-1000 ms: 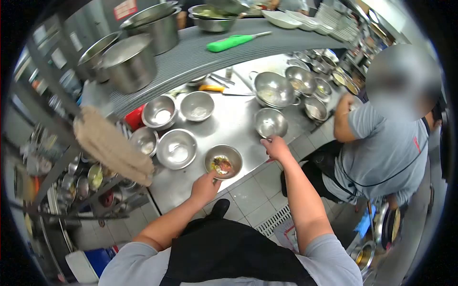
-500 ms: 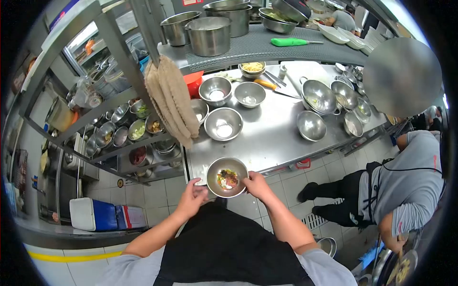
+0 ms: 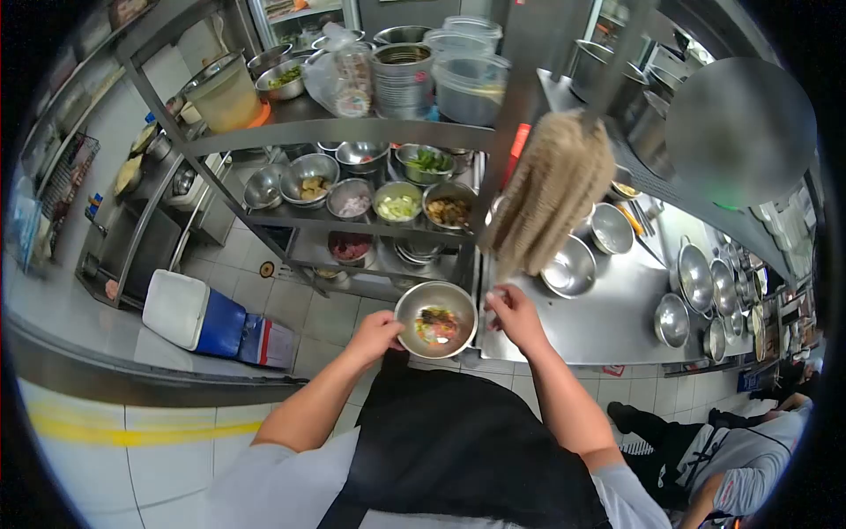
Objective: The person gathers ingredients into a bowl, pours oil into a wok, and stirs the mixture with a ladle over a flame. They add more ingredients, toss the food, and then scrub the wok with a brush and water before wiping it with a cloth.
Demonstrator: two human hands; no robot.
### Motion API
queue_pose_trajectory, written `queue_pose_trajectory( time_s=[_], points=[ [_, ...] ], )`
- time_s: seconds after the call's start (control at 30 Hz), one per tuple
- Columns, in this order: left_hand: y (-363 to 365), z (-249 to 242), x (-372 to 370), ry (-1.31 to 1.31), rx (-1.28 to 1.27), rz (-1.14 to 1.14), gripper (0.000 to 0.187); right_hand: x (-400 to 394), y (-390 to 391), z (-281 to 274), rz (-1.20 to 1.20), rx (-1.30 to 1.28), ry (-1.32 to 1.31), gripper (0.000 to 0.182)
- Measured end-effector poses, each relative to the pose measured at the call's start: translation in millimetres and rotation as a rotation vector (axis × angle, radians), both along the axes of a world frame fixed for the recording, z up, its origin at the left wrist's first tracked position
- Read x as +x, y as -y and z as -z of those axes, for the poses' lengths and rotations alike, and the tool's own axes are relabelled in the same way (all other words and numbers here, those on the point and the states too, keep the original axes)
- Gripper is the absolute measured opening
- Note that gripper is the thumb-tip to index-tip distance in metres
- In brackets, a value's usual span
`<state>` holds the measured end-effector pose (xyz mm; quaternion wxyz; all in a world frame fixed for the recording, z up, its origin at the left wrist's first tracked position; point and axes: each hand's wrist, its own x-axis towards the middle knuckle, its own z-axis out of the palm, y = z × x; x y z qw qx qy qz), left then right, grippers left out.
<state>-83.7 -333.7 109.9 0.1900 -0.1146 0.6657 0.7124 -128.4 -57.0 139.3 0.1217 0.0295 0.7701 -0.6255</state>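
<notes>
My left hand (image 3: 377,337) grips the left rim of a metal mixing bowl (image 3: 408,310), thumb at the edge. Chopped food in several colours, with red, green and dark pieces, lies at the bottom of the bowl. To the right of the bowl, my right hand (image 3: 517,317) is off the rim, its fingers loosely bent and apart with nothing seen in them. It hovers by the corner of the steel table (image 3: 546,331), below a hanging bundle of beige cloths (image 3: 555,194).
A steel shelf rack (image 3: 308,134) ahead carries bowls of chopped ingredients, including light green pieces (image 3: 398,205), plus plastic tubs and a large can (image 3: 403,81). Empty metal bowls (image 3: 568,264) stand on the table. A blue-and-white cooler (image 3: 220,322) sits at left; a co-worker (image 3: 705,458) is at right.
The view has turned left toward the shelf rack. My left hand has taken hold of the bowl's left rim, and my right hand has let go of its right rim.
</notes>
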Motion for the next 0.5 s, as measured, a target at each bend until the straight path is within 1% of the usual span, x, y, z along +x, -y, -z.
queue_pose_trajectory(
  time_s=[0.03,0.07,0.13,0.17,0.23,0.27,0.33,0.37,0.43,0.47,0.5],
  points=[
    [18.8,4.0,-4.1,0.032,0.018,-0.1,0.012,-17.3,20.3,-1.5,0.022,0.007,-0.016,0.047],
    [38.2,12.4,-9.5,0.038,0.022,-0.101,0.012,-35.2,39.7,0.3,0.021,0.011,-0.011,0.047],
    [73.3,30.7,-20.5,-0.005,-0.059,-0.123,0.013,-66.8,76.6,13.4,0.13,-0.099,-0.152,0.064],
    [85.3,31.5,-26.0,0.007,-0.06,-0.114,0.013,-79.8,94.0,20.4,0.226,-0.21,-0.149,0.066],
    [105.2,30.0,-43.1,0.006,-0.112,-0.06,0.012,-97.4,118.6,29.4,0.377,-0.289,-0.133,0.058],
    [111.4,21.4,-53.7,0.011,-0.112,-0.052,0.012,-108.7,125.0,35.1,0.386,-0.286,-0.129,0.058],
    [119.6,5.2,-68.0,-0.018,-0.298,0.083,0.011,-120.9,133.9,51.6,0.489,-0.249,-0.196,0.047],
    [125.4,11.9,-75.1,-0.003,-0.301,0.105,0.011,-127.9,139.0,52.0,0.54,-0.191,-0.27,0.036],
    [132.3,29.4,-93.8,-0.092,-0.213,0.143,0.017,-138.3,140.6,48.9,0.569,-0.06,-0.361,0.03],
    [133.0,25.7,-103.4,-0.09,-0.21,0.164,0.017,-144.3,138.3,51.8,0.589,-0.053,-0.358,0.03],
    [134.1,22.0,-110.7,-0.111,-0.209,0.175,0.018,-149.3,135.6,57.3,0.546,0.128,-0.402,0.026]
  ],
)
